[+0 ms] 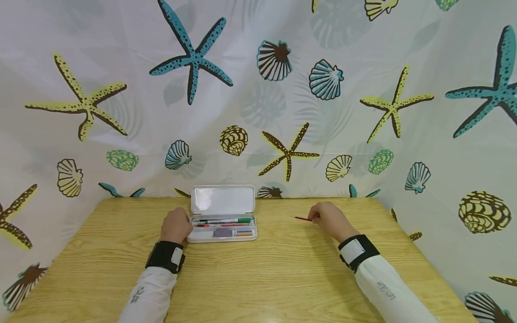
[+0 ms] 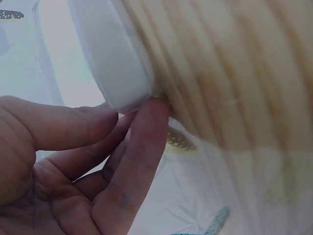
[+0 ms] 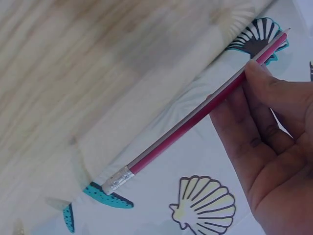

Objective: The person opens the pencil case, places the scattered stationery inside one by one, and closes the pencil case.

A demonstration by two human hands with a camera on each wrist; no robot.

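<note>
A white pencil case (image 1: 222,239) lies on the table with its lid (image 1: 223,199) raised at the back. Inside it are a green-capped marker (image 1: 226,220), a red pen or pencil (image 1: 226,225), a purplish eraser-like block (image 1: 222,233) and a small blue and orange piece (image 1: 244,233). My left hand (image 1: 176,225) pinches the left end of the case between thumb and fingers, seen closely against its white corner (image 2: 117,63) in the left wrist view. Right of the case, my right hand (image 1: 329,220) holds a red pencil (image 3: 195,115) between thumb and fingers, its silver ferrule end free.
The wooden table (image 1: 258,278) reaches back to a hanging cloth (image 1: 250,112) printed with starfish and shells. More of this cloth stands along both sides. Each wrist wears a black strap (image 1: 359,251).
</note>
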